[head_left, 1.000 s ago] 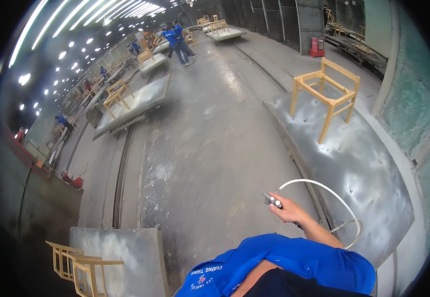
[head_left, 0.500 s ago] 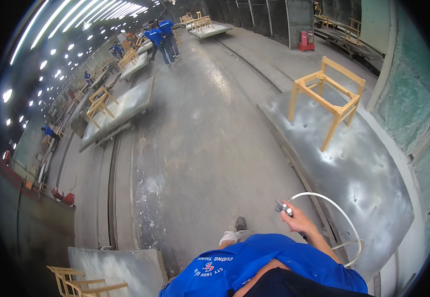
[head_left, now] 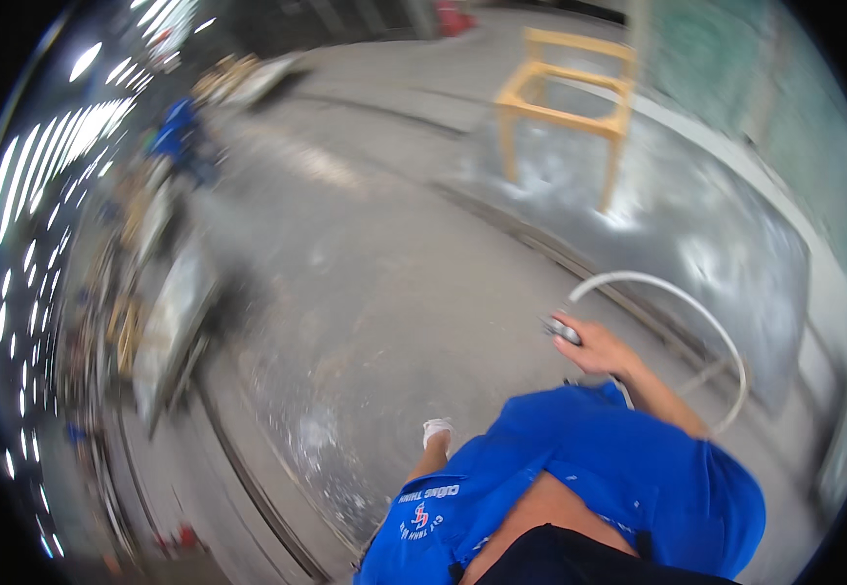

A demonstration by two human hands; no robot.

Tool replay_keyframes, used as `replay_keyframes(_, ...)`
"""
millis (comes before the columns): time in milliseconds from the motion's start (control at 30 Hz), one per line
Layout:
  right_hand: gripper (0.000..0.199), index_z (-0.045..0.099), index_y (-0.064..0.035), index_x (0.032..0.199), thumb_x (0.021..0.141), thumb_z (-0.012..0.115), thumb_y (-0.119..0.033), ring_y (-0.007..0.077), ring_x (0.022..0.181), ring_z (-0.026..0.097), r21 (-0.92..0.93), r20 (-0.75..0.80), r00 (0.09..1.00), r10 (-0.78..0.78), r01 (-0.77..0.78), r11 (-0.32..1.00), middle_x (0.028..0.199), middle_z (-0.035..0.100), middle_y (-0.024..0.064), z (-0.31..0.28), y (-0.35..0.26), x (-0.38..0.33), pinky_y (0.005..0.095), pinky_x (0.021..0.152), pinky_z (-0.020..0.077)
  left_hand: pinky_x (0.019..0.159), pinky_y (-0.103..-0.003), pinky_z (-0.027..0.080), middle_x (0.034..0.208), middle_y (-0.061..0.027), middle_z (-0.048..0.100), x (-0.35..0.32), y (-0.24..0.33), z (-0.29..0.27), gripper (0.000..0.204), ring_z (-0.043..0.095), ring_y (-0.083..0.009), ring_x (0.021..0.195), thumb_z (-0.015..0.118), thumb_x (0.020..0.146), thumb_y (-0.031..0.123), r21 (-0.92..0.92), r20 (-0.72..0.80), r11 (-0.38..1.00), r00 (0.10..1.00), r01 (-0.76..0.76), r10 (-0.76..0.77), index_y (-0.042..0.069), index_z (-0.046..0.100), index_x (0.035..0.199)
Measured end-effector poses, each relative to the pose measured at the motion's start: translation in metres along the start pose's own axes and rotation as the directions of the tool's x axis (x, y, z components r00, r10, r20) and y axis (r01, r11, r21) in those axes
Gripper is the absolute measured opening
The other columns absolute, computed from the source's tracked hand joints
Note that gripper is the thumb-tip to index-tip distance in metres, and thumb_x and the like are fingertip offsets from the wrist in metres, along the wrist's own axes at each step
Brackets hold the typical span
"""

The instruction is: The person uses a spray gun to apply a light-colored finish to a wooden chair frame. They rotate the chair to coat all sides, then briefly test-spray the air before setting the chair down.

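Note:
My right hand is closed around a small metallic spray gun, held out over the floor at the near edge of a metal-topped platform. A white hose arcs from the gun over the platform's edge and back beside my forearm. My left hand, in what looks like a white glove, hangs low before my blue shirt. Its fingers are too blurred to read. A seatless wooden chair frame stands upright on the metal-topped platform, beyond my right hand and apart from it.
Green-tinted wall panels border the platform on the right. Floor rails run along the left. Another metal-topped platform stands there with a wooden frame beside it. A blurred person in blue is at the far left.
My view has swung to the right, smearing the surroundings. The chair and platform sit farther left and higher in the picture. My right hand still holds the spray gun; the dark shoe has left view.

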State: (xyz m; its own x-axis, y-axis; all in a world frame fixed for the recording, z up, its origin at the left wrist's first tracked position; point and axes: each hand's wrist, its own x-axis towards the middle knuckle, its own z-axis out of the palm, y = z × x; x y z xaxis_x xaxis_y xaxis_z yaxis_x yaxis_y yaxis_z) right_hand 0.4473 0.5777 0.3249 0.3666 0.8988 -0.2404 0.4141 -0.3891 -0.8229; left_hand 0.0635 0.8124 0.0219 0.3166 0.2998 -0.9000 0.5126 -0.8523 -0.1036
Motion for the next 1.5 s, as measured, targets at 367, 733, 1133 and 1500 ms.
replay_keyframes(367, 0.066, 0.046, -0.0114, 0.158, 0.105, 0.056, -0.049, 0.0427, 0.125, 0.063, 0.139, -0.221, 0.946, 0.238, -0.211, 0.968, 0.135, 0.067, 0.0258, 0.027, -0.022, -0.011, 0.0474, 0.107, 0.0502, 0.099, -0.05, 0.058, 0.139, -0.0197, 0.068, 0.086, 0.048, -0.115, 0.042, 0.069, -0.0369, 0.124, 0.056, 0.102, 0.031, -0.433, -0.228, 0.9, 0.972, -0.055, -0.05, 0.003, 0.071, 0.13)
replay_keyframes(733, 0.063, 0.048, -0.0095, 0.157, 0.104, 0.06, -0.042, 0.0418, 0.124, 0.065, 0.284, -0.584, 0.76, 0.285, -0.137, 0.949, 0.133, 0.069, 0.0244, 0.022, -0.071, -0.038, 0.0468, 0.106, 0.0505, 0.097, -0.051, 0.059, 0.134, -0.0188, 0.071, 0.048, -0.039, -0.194, 0.037, 0.069, -0.0371, 0.124, 0.054, 0.101, 0.024, 0.184, -0.073, 0.975, 0.988, -0.121, 0.136, 0.004, 0.074, 0.125)
replay_keyframes(1133, 0.064, 0.048, -0.0118, 0.158, 0.104, 0.059, -0.045, 0.0394, 0.124, 0.066, 0.625, -0.516, 0.509, 0.689, -0.326, 0.709, 0.136, 0.068, 0.0239, 0.025, -0.083, -0.014, 0.0456, 0.106, 0.0503, 0.083, -0.046, 0.056, 0.105, -0.0137, 0.076, 0.144, -0.091, -0.474, 0.053, 0.069, -0.0271, 0.09, 0.061, 0.103, 0.051, -0.662, -0.649, 0.546, 0.758, -0.513, -0.075, 0.001, 0.075, 0.112)
replay_keyframes(1500, 0.064, 0.044, -0.0113, 0.16, 0.106, 0.056, -0.044, 0.0426, 0.129, 0.062, 0.552, -0.615, 0.471, 0.632, -0.315, 0.772, 0.136, 0.067, 0.0247, 0.003, -0.111, 0.104, 0.0486, 0.11, 0.0493, 0.095, -0.047, 0.056, 0.131, -0.01, 0.071, 0.103, -0.079, -0.824, 0.069, 0.07, -0.0301, 0.11, 0.053, 0.104, 0.065, -0.795, -0.584, 0.136, 0.806, -0.592, 0.096, 0.004, 0.066, 0.133)
